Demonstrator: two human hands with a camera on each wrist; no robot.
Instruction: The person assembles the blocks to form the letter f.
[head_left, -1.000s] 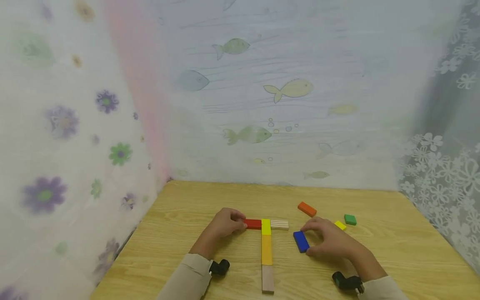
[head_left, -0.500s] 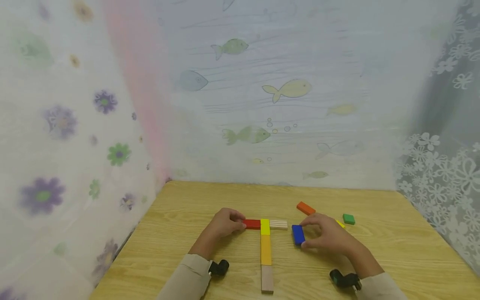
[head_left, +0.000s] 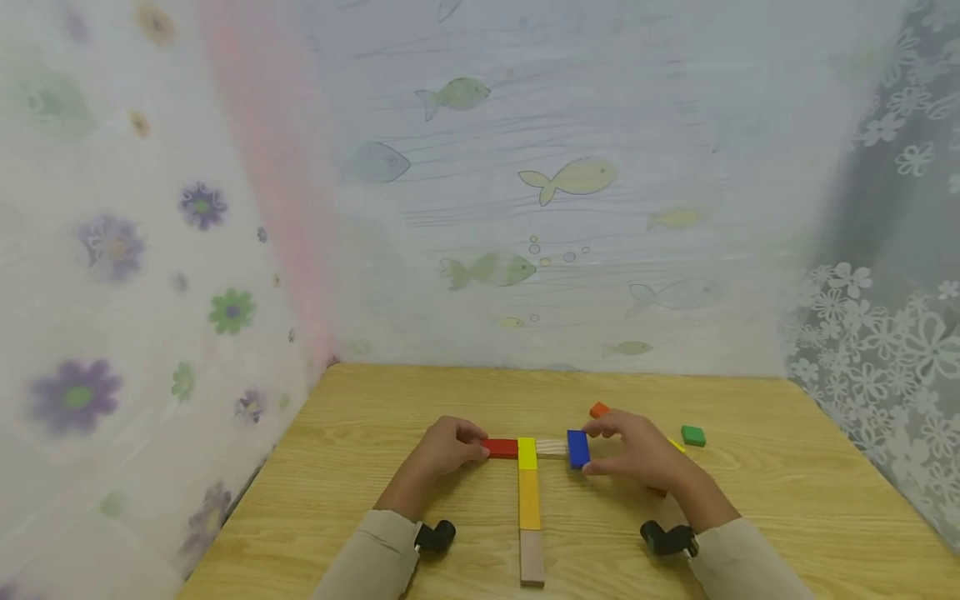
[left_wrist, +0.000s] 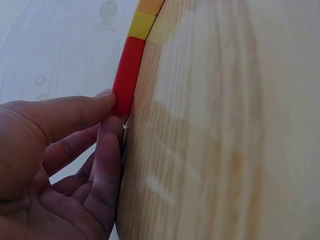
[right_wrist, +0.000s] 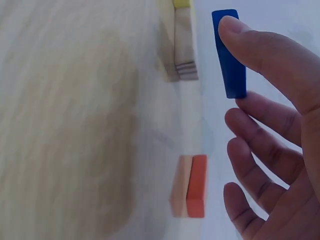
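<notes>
My left hand (head_left: pixel 444 450) pinches the outer end of a red block (head_left: pixel 501 448) between thumb and fingers. That block lies end to end with a yellow block (head_left: pixel 527 453), which has a striped wooden block (head_left: pixel 551 448) on its other side. From the yellow one, an orange-yellow block (head_left: pixel 529 500) and a plain wooden block (head_left: pixel 532 558) run toward me, forming a T. A blue block (right_wrist: pixel 230 60) is held by its ends between the thumb and a finger of my right hand (head_left: pixel 637 450), raised above the table. In the head view it overlaps the striped block's right end.
An orange block (head_left: pixel 599 410) lies behind my right hand, partly hidden by it. Farther right are a green block (head_left: pixel 693 435) and another yellow block (head_left: pixel 677 445), mostly covered by the hand. The wooden table (head_left: pixel 420 392) meets patterned curtains at its back and sides.
My right hand has lifted the blue block and carried it left and away from me, to the striped block's end. My left hand has stayed at the red block.
</notes>
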